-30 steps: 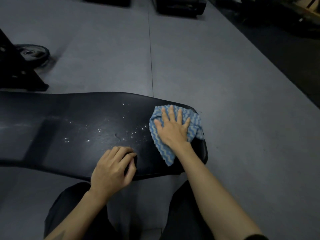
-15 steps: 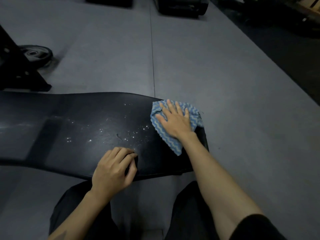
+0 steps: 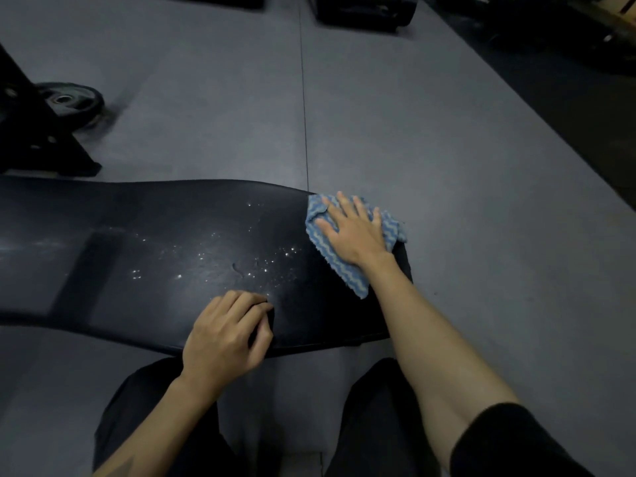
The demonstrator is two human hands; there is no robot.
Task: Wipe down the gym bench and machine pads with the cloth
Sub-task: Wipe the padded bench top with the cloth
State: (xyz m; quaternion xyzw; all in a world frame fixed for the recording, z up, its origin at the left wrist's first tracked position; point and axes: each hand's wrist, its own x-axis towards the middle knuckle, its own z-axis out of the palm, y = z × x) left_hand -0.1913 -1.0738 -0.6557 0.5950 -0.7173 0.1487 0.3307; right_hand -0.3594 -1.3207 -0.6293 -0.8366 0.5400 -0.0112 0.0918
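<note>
A long black padded gym bench [image 3: 144, 242] stretches across the view, with white droplets and specks scattered over its middle. A blue and white zigzag cloth [image 3: 344, 270] lies at the bench's right end. My right hand [image 3: 354, 228] presses flat on the cloth with fingers spread, near the far right corner of the pad. My left hand [image 3: 227, 335] rests on the near edge of the bench with its fingers curled, holding nothing.
Grey rubber floor [image 3: 447, 149] surrounds the bench. A black weight plate [image 3: 69, 101] lies beside a black machine base [image 3: 38, 139] at the far left. Dark equipment [image 3: 361, 8] stands at the top edge. My dark trouser legs [image 3: 378, 425] are below.
My right hand has slid the cloth away from me, toward the far right corner of the bench. The left hand has stayed on the near edge.
</note>
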